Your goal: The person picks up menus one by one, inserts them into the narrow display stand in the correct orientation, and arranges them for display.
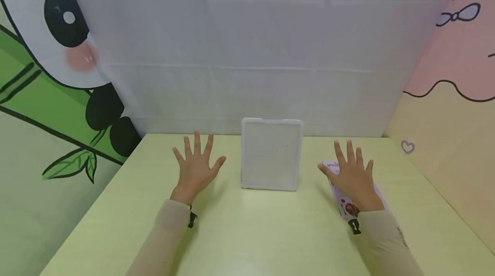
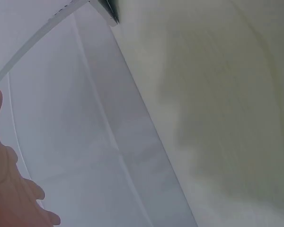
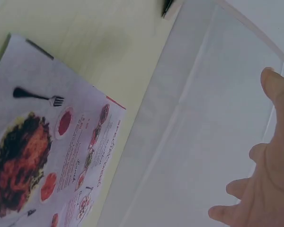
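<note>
My left hand (image 1: 196,170) hovers over the left half of the table with its fingers spread, holding nothing. Fingers spread too, my right hand (image 1: 352,178) hangs above a printed menu sheet (image 1: 340,200) and hides much of it. Food pictures and a fork show on the menu (image 3: 61,156) in the right wrist view. Between the hands a flat white-framed panel (image 1: 271,155) stands upright, leaning slightly, with a pale grey face. Part of the left hand (image 2: 9,189) enters the left wrist view at its left edge.
The pale yellow-green table (image 1: 247,233) meets a creased white cloth backdrop (image 1: 255,52) at its far edge. A wall with a panda and bamboo picture (image 1: 58,108) rises on the left, and a pink and cream painted wall (image 1: 452,117) on the right.
</note>
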A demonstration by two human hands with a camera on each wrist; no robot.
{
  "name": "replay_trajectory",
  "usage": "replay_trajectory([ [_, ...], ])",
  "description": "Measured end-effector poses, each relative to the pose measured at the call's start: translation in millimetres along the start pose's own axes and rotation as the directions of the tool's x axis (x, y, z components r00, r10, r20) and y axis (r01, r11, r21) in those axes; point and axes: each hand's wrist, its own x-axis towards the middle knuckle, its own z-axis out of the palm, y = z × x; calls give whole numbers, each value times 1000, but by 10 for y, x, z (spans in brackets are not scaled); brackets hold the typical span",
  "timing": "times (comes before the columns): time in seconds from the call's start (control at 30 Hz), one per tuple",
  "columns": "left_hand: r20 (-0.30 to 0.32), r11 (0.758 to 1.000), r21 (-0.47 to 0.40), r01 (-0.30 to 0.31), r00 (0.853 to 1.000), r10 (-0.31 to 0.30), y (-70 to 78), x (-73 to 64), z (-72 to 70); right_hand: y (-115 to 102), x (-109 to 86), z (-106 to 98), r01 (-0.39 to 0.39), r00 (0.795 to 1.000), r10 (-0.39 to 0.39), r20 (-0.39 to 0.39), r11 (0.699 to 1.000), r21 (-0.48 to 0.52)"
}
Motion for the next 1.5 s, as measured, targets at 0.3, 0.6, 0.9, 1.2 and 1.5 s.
replay_trajectory([
  [0.3,46,972,-235,12,999,-2,5,91,-9,124,58,-84,-6,1000,5,17,999,49],
  [0.6,76,801,-599,-15,994,75,38,226,1,370,174,-99,-33,996,21,87,989,145],
  [0.9,170,544,-834,89,980,100,139,339,62,605,234,-91,-76,982,30,189,968,241],
  [1.2,212,283,-946,160,963,164,199,411,223,827,321,-118,-112,963,27,270,945,308],
  [1.5,256,201,-953,226,956,141,256,495,341,994,402,-207,-166,938,52,342,935,315],
])
